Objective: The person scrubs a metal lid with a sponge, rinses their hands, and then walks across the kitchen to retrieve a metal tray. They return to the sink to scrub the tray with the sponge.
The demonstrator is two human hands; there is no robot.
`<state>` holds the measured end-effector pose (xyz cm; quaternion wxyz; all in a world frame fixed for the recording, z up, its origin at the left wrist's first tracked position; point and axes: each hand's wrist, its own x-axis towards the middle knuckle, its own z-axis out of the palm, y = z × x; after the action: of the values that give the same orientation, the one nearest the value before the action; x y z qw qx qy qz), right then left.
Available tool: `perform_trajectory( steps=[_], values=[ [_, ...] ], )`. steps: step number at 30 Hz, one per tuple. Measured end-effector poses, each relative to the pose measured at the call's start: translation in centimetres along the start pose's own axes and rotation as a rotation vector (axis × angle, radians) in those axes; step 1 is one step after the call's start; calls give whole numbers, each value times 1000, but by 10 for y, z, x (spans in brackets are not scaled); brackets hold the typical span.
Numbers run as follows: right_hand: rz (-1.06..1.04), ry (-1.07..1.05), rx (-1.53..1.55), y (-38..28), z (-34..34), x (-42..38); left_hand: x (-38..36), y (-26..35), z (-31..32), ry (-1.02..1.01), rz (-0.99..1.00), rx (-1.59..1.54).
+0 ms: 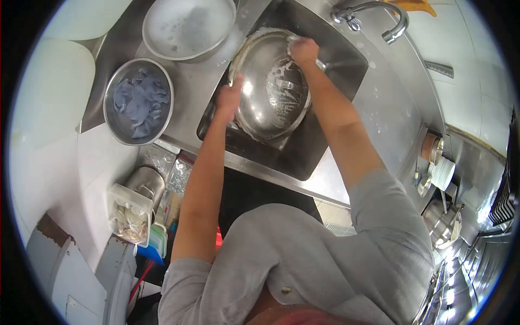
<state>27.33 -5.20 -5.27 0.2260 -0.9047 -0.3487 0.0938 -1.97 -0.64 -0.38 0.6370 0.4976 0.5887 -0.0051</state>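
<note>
As hands (pixel 228 100) touch bowl (pixel 257 103), counter (pixel 387 111) metal; wall (pixel 474 89) tiled.

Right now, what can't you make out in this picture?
All in the head view:
What the right hand may hold: its grip hides it.
Floor of the sink beneath the large metal bowl: the bowl covers it.
Bottom of the foamy basin: foam hides it; the picture's edge cuts its rim.
What fills the plastic container: too small to identify.

Steel counter (pixel 392 111): sudsy basin (pixel 187 58), smaller bowl (pixel 120 122) beside it.
</note>
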Motion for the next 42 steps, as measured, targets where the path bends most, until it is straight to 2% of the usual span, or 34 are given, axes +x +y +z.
perform_trajectory(
  steps=[3,4,5,7,8,10,11,12,13,15,16,18,19,22,24,26,27,28,30,31,33,34,37,39,40,42],
  values=[
    [-125,123,198,-46,-10,-45,17,-15,6,109,54,86],
    [-398,196,251,-77,-15,-65,2,-3,5,137,36,106],
    [-667,270,301,-98,-19,-77,2,2,3,64,20,52],
    [-550,292,320,-74,-12,-72,1,-2,-1,-89,-30,-58],
    [-515,316,339,-67,-4,-52,4,-7,6,76,22,-18],
    [159,2,199,-10,-5,-23,-11,1,6,94,18,5],
    [303,2,232,33,4,-23,-13,6,6,101,21,13],
    [146,-148,-267,105,40,-15,-12,5,5,91,24,29],
    [180,-139,-322,125,46,-24,-10,2,5,80,26,38],
    [248,-121,-422,142,53,-41,-4,-1,5,100,42,41],
    [-43,-173,-470,90,12,-47,-1,-4,6,125,51,35],
    [-27,-12,-154,29,-8,-29,-12,7,4,101,22,16],
    [-9,62,5,26,-3,-32,-13,8,4,62,-26,-38],
    [-98,-116,-295,127,37,-41,-10,3,7,69,11,-137],
    [-35,-223,-469,156,41,-101,-15,7,7,59,28,-148],
    [654,-18,-47,101,25,-156,-22,10,7,62,13,-143],
    [810,67,12,99,44,-177,-23,13,7,69,10,-144],
    [513,-104,-260,75,27,-206,-20,14,6,55,1,-140],
    [751,-21,-84,18,5,-241,-15,12,3,26,-29,-130],
    [961,158,62,2,9,-245,-7,10,3,37,-10,-113],
    [1191,186,432,25,17,-213,4,-3,4,60,16,-59],
    [1308,208,611,31,14,-207,-13,10,2,-2,2,-152],
    [534,217,102,-5,19,-243,10,-5,4,22,28,-85],
    [166,297,65,-42,16,-275,-1,-3,4,12,-1,-112],
    [88,328,141,-55,3,-267,-2,4,4,8,2,-128],
    [103,290,99,-53,0,-236,-5,9,4,35,11,-101]
  ],
)
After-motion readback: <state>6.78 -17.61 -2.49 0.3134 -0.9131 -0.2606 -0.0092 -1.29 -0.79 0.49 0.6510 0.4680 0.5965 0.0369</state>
